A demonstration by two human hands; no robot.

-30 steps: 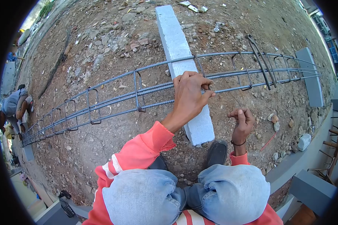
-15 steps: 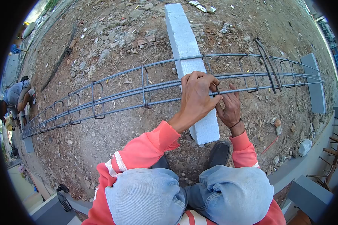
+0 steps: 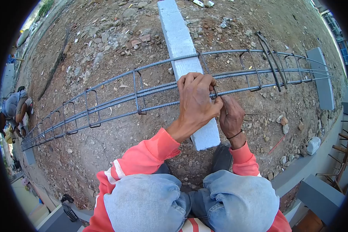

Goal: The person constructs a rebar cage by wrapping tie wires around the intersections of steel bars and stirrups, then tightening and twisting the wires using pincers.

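Note:
A long cage of steel bars (image 3: pixel 116 113) with square stirrups (image 3: pixel 135 92) lies across a pale block (image 3: pixel 178 36). Over that block, my left hand (image 3: pixel 195 102) has its fingers curled round a stirrup at the lower bar. My right hand (image 3: pixel 231 116) meets it just below the bar, thumb and fingers pinched together. What the right fingers hold is too small to make out, though a thin dark wire end sticks out to their right. A dark metal tool with two long arms (image 3: pixel 272 62) hangs over the bars to the right.
Grey blocks support the cage at its far right (image 3: pixel 323 83) and far left (image 3: pixel 29 155) ends. A person (image 3: pixel 15 106) bends over the left end. Stony ground (image 3: pixel 85 162) surrounds the cage; a white lump (image 3: pixel 313 146) and a grey ledge (image 3: pixel 321 197) are at the lower right.
My right hand has risen from the lower right to the lower bar, beside my left hand, and its fingers have closed. My left hand stays at the same stirrup.

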